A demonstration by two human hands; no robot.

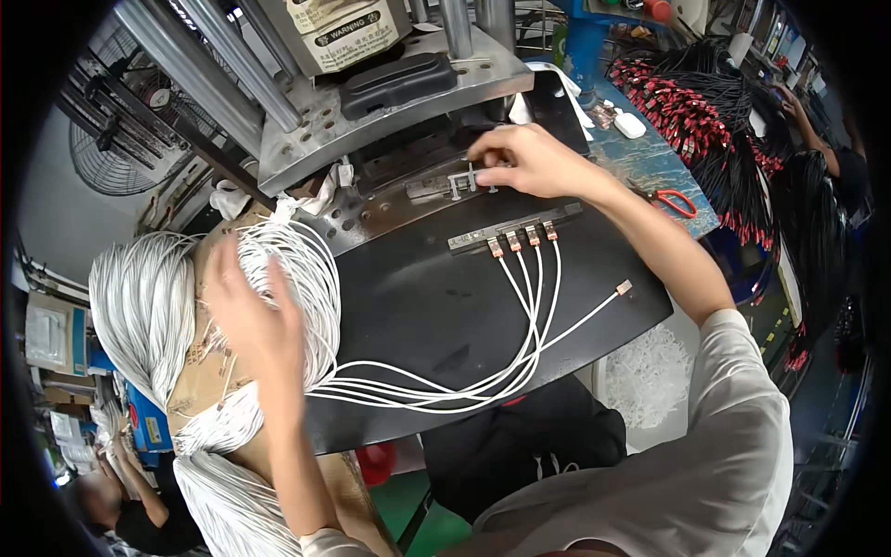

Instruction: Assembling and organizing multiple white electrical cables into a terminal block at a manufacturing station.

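Note:
My right hand (535, 161) pinches a small grey metal bracket with prongs (461, 184) at the metal mould bed under the press. In front of it, a flat dark bar fixture (473, 239) lies on the black table. Several white cables (534, 302) run to the bar, their small metal connectors (534, 238) seated side by side along its front. One more cable lies apart, its connector (624, 289) loose on the table. Smeared by motion, my left hand (249, 302) hovers over a coiled bundle of white cables (311, 278), fingers apart and seemingly holding nothing.
The press's thick steel plate (390, 116) overhangs the mould bed. More white cable bundles (144, 311) rest on cardboard at left. Red-handled pliers (675, 200) lie on the blue bench, beside black cables with red ends (682, 102). Other people work at far right and lower left.

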